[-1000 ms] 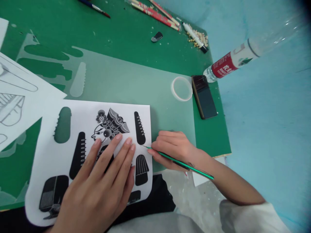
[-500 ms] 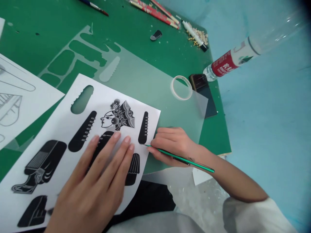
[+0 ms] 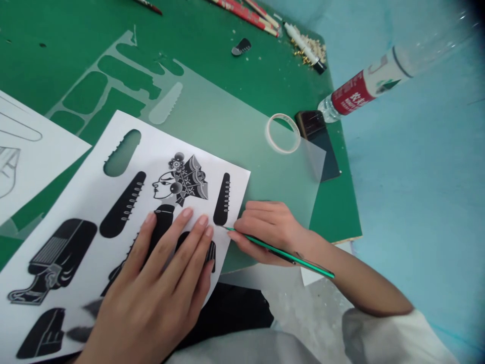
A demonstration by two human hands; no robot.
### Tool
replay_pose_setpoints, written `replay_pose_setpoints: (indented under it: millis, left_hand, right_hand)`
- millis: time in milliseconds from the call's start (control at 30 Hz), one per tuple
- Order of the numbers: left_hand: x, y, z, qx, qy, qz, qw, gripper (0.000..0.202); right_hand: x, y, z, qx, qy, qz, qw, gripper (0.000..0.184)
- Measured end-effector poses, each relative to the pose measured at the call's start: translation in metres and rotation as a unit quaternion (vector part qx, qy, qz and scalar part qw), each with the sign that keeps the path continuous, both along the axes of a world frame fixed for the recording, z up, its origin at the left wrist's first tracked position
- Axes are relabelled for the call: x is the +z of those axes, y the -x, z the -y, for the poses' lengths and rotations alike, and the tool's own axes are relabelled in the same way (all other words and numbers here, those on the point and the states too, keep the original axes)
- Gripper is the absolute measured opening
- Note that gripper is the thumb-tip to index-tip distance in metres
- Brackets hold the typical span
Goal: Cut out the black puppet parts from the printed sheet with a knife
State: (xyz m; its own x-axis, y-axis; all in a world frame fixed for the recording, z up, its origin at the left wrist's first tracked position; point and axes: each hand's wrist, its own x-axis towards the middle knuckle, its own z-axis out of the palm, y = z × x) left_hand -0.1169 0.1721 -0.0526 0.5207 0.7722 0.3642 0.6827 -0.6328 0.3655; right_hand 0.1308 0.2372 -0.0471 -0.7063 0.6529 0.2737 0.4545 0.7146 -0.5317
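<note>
A white sheet (image 3: 151, 151) printed with black shapes and a head in profile lies at an angle across the table. My left hand (image 3: 155, 288) rests flat on it, fingers stretched out, hiding some of the prints. Pinched in my right hand (image 3: 265, 230) is a slim green craft knife (image 3: 299, 262). Its thin tip touches the paper at the lower end of a tapered black shape (image 3: 222, 199) by the sheet's right edge. Near the sheet's upper corner, a rounded opening (image 3: 122, 153) is cut through.
Under the sheet lies a translucent cutting sheet (image 3: 227, 121) with cut-out gaps. A tape roll (image 3: 283, 133), a dark block (image 3: 310, 124) and a water bottle (image 3: 352, 93) stand to the right. A marker (image 3: 305, 46) and red-wrapped chopsticks (image 3: 246, 15) lie at the back of the green table (image 3: 341, 217).
The printed sheet has shifted slightly left under the hands. The knife tip stays by the tapered shape's lower end, moving slightly left along with it.
</note>
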Motion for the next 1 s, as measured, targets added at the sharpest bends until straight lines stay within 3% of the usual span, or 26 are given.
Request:
replay_pose_setpoints:
  millis: [400,1000]
  left_hand:
    - [0.0007,-0.0008,0.0011,0.006,-0.007,0.004,1.000,0.036]
    - [-0.0046,-0.0035,0.0042,0.003,-0.005,-0.017,1.000,0.045]
  right_hand:
    - [-0.0011,0.0005,0.0008,0.002,-0.001,0.001,1.000,0.017]
    - [0.0013,0.0000,-0.0005,0.001,0.005,-0.006,1.000,0.018]
